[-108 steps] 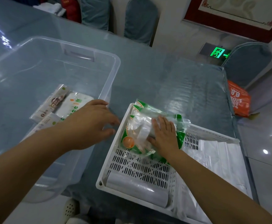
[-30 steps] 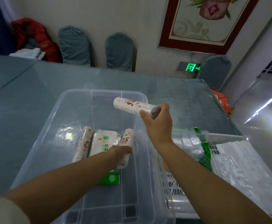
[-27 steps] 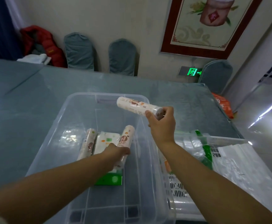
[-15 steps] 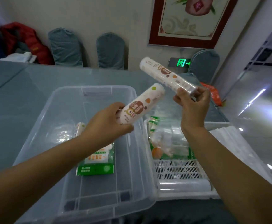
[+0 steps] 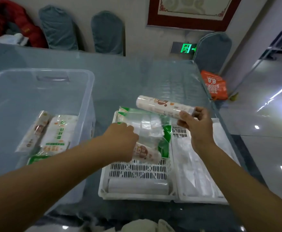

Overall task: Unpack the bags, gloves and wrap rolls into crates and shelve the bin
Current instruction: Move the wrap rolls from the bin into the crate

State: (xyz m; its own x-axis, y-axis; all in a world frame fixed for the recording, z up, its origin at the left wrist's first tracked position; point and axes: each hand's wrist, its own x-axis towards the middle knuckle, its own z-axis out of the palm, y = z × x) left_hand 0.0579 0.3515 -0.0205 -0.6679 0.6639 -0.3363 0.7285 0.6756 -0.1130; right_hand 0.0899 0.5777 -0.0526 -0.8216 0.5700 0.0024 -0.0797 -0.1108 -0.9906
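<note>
My left hand (image 5: 120, 141) grips a printed wrap roll (image 5: 146, 154) low inside the white slotted crate (image 5: 137, 171), beside a green-edged pack of clear gloves (image 5: 151, 128). My right hand (image 5: 195, 126) holds a second wrap roll (image 5: 163, 107) by its right end, in the air above the crate's far side. A plain white roll (image 5: 137, 185) lies along the crate's near wall. The clear plastic bin (image 5: 86, 91) on the left holds one more wrap roll (image 5: 36, 129) and a green-and-white bag pack (image 5: 58, 136).
A second white crate (image 5: 202, 199) full of clear plastic bags touches the first on its right. All stand on a glass-topped table (image 5: 137, 76). Grey chairs (image 5: 106, 32) line the wall; an orange bag (image 5: 214, 84) rests past the table's right edge.
Both hands carried their rolls from above the bin to the right. My left hand has lowered its roll into the slotted crate; my right hand dropped lower, its roll now over the crate.
</note>
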